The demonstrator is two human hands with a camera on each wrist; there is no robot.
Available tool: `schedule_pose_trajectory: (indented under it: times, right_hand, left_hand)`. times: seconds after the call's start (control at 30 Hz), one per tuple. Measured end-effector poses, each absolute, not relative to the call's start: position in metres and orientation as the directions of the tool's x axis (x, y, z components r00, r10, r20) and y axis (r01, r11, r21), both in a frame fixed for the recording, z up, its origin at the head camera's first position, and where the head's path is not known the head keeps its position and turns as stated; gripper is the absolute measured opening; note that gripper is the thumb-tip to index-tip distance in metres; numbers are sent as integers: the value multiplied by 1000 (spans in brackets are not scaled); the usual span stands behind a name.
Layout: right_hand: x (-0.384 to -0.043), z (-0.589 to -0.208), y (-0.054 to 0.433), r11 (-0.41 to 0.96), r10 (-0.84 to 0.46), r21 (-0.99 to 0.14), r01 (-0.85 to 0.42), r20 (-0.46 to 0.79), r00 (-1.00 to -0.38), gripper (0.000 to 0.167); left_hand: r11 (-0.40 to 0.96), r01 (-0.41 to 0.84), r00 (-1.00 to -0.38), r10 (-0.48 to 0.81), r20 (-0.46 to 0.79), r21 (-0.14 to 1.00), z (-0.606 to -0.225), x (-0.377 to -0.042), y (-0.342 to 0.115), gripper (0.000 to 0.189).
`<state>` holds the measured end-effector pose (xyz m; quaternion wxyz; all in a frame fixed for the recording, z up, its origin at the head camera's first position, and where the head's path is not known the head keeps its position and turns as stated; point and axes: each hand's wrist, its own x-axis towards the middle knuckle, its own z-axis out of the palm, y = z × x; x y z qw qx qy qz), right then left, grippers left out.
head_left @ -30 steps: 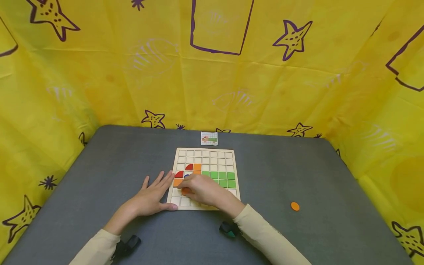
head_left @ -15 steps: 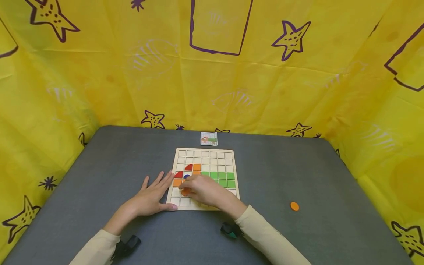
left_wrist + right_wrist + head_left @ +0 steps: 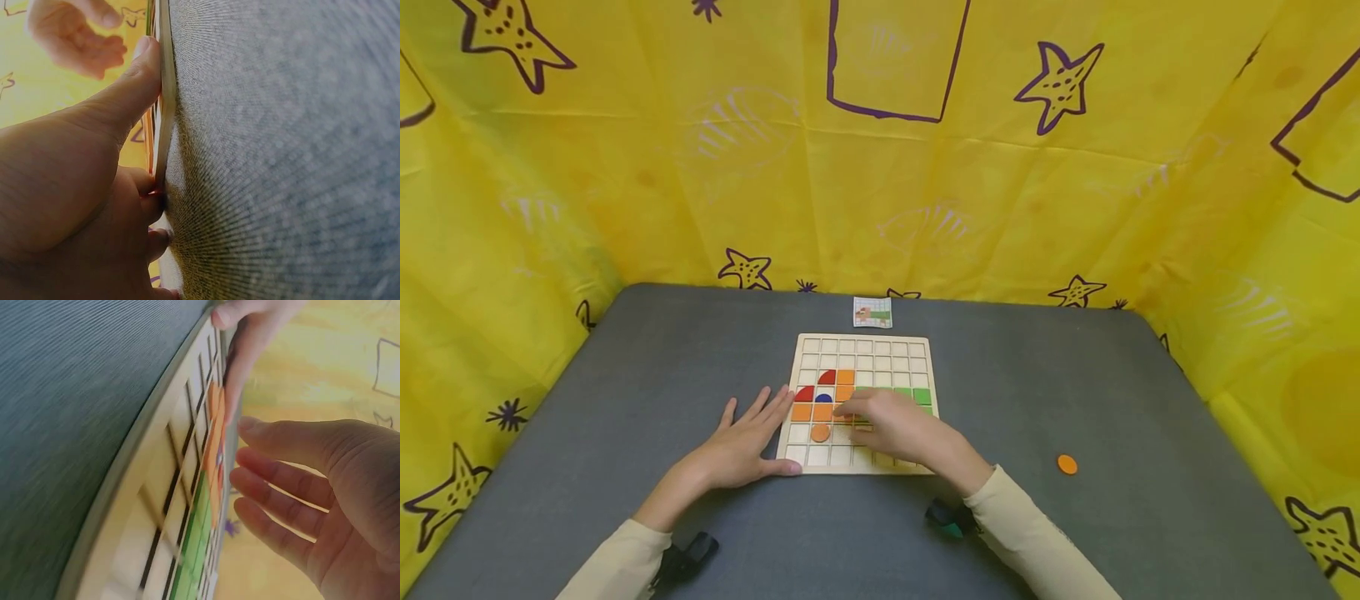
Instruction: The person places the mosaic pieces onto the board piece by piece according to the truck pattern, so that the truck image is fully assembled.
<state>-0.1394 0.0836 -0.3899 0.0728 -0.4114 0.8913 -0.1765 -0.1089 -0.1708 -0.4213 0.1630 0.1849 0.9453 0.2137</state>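
A wooden grid board (image 3: 865, 348) lies on the table with colored tiles in its cells. My left hand (image 3: 735, 452) rests at its left side, fingers spread, fingertips at the edge and thumb on the near left corner; the left wrist view shows the thumb (image 3: 139, 72) against the rim. Over the board's middle hovers my right hand (image 3: 898, 425), holding nothing, fingers loosely bent; it covers some green tiles (image 3: 922, 397). An orange disc (image 3: 821, 432) sits in a cell below the orange squares (image 3: 812, 412). Red quarter-circles (image 3: 805, 393) and a blue half-circle (image 3: 823, 398) are further up.
A second orange disc (image 3: 1067, 464) lies alone on the grey table to the right. Behind the board is a small printed card (image 3: 872, 313) with a colored grid picture. Yellow patterned cloth (image 3: 880, 167) hangs around the table's back and sides.
My right hand has let go of the orange disc, which stays in its cell, and has moved right across the board. The left hand has kept its place.
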Motion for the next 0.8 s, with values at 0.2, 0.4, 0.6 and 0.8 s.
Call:
schedule_pose_trajectory:
  times: [0.2,0.4,0.6,0.8]
  right_hand:
    - [-137,-393,106,606,-750,-347,-715,50,-660,29]
    - [-135,-391,131,604,-748,-318,-731,91,-658,29]
    - [-134,-389,158,627,-724,-311,-714,105,-682,29]
    - [-131,-394,185,653,-699,-276,-705,139,-702,29]
  left_hand:
    - [849,271,-883,407,-233,454,-420,-109,-170,111]
    - [842,269,-879,413,-238,467,-420,-109,-169,111]
    - [845,267,-880,410,-240,463,-419,-109,-169,111]
    - [845,265,-880,409,-243,464,-419,-109,-169,111]
